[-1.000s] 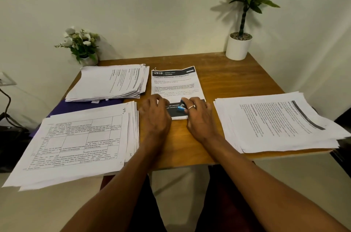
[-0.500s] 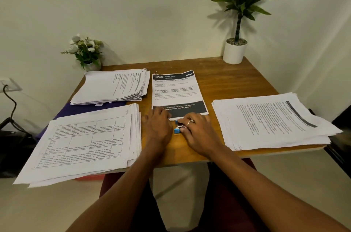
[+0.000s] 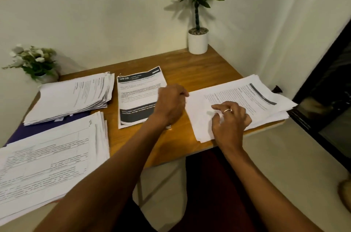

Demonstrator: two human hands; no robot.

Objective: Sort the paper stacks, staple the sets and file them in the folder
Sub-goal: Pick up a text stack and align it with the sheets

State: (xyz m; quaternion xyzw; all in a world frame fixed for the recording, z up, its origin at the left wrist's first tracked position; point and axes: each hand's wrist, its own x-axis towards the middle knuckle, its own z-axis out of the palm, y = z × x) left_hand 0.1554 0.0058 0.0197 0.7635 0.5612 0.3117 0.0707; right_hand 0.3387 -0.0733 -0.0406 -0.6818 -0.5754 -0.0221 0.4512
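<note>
Head view: right hand [image 3: 230,117] rested, fingers bent, on the right paper stack [image 3: 256,102] at the worktop [image 3: 180,64] edge. Left hand [image 3: 171,102], curled, touched that stack's left edge. Grip of either hand undeterminable. Stapled set [image 3: 136,95] lay centre.

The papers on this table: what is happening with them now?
A person is sorting papers on a wooden table. Both hands are at the right stack: the left hand at its left edge, the right hand on its near corner; whether fingers pinch a sheet is unclear. A dark-banded set lies in the middle, two more stacks on the left.
</note>
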